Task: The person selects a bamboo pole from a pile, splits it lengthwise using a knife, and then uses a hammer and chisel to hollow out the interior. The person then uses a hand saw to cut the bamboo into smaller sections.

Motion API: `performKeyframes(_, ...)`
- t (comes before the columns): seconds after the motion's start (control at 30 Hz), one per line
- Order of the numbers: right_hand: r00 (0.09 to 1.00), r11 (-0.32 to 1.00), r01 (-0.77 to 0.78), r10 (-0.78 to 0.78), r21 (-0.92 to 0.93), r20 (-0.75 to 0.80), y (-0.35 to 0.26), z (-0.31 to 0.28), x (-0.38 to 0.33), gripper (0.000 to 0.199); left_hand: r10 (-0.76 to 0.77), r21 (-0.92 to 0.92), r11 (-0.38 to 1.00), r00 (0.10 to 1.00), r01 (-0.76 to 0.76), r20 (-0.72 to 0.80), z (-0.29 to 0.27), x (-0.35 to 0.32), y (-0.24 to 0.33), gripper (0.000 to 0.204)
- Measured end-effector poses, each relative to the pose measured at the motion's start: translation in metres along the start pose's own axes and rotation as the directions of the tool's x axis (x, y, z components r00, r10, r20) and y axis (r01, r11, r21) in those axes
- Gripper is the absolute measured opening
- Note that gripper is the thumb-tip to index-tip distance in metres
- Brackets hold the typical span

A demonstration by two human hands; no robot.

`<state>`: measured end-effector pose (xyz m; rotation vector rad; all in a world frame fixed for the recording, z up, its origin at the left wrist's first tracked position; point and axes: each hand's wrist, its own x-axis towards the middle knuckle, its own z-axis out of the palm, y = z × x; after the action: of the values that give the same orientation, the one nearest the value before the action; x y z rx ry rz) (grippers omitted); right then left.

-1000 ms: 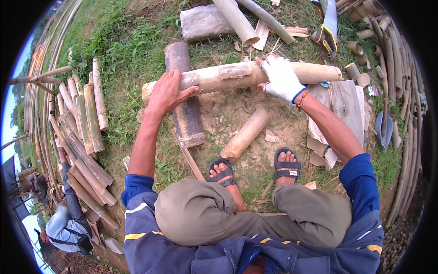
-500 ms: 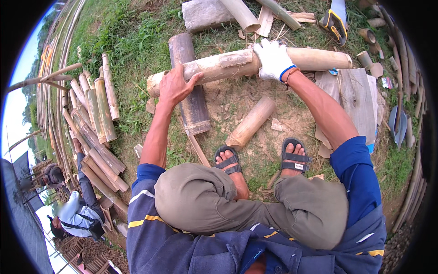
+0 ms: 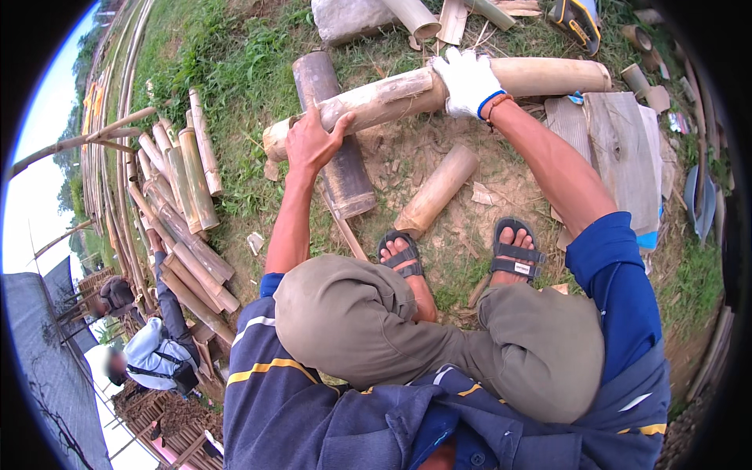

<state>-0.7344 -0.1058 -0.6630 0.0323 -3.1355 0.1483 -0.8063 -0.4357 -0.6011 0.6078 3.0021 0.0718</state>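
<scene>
Grip: our left hand [image 3: 312, 143] and gloved right hand [image 3: 470, 83] clasp one bamboo log [image 3: 407, 94];
Sandals [image 3: 517, 252]: two;
Saw [image 3: 577, 25]: one; upper part cut off.

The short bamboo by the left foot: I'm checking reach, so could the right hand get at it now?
Likely yes: the short bamboo lies uncovered, but the right hand must first leave the long bamboo.
</scene>
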Motion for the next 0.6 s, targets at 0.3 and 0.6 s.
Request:
performKeyframes(0.3,0.999,0.999,0.041,-0.041,-0.004,0.010,0.006,-0.003,0.009,0.088,-0.036,-0.067,0.997,0.998,0.033,-0.048,0.004,-0.006,0.008,0.087)
performKeyframes(0.6,0.997,0.999,0.038,-0.036,-0.020,0.063,0.014,0.003,0.013,0.094,0.040,-0.229,0.973,0.987,-0.002,0.157,-0.012,0.008,-0.027,0.089)
